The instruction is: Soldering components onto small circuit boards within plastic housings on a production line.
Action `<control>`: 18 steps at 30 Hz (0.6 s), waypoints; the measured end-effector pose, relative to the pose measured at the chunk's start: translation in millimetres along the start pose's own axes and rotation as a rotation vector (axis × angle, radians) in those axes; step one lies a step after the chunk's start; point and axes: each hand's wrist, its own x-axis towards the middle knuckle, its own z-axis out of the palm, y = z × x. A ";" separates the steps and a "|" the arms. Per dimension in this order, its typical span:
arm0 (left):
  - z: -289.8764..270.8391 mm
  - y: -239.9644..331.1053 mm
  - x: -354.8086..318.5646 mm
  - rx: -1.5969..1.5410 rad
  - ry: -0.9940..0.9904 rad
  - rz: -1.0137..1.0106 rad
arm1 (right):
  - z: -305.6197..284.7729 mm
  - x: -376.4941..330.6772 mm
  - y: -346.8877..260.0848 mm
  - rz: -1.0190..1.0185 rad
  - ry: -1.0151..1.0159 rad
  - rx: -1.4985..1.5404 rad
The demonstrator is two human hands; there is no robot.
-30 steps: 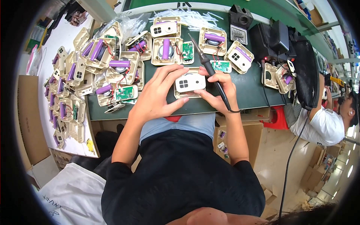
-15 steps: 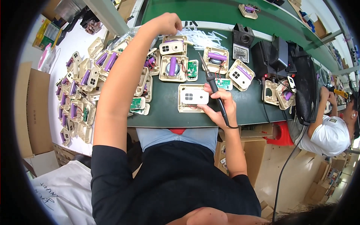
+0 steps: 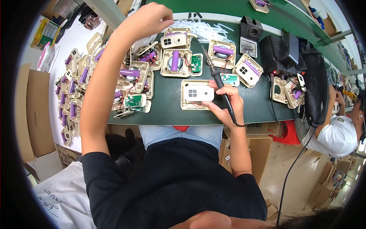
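My right hand (image 3: 231, 102) grips a soldering iron (image 3: 218, 78) that slants up and left, its bare tip pointing away from me. The thumb and fingers of that hand also touch the edge of a white cover panel (image 3: 198, 92) with dark squares. This panel lies over an open cream case (image 3: 185, 104) near the bench edge, and red wire shows beneath it. My left arm reaches far forward. At its end my left hand (image 3: 149, 20) has its fingers curled, just left of a heap of white strips (image 3: 202, 30); whatever it might hold is hidden.
Opened cream cases with purple cells (image 3: 175, 61) and green circuit boards (image 3: 196, 64) crowd the bench; many more fill the white table (image 3: 76, 133) at left. A black soldering station (image 3: 272, 53) and iron holder (image 3: 249, 28) stand at right. Another person (image 3: 335, 133) works beyond.
My left hand has shifted left and slightly farther away, off the strip heap. My right hand keeps its hold on the iron and panel. The case on the green belt has moved right.
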 end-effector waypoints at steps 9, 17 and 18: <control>15.7 117.7 -191.1 -0.257 0.155 -0.140 | -1.7 -2.1 6.3 0.034 0.001 0.085; 71.7 135.8 -223.8 -0.276 0.080 -0.269 | 4.0 -0.8 5.3 0.042 0.078 0.107; 74.9 135.2 -224.3 -0.263 0.094 -0.278 | 3.2 -3.6 5.9 0.047 0.072 0.104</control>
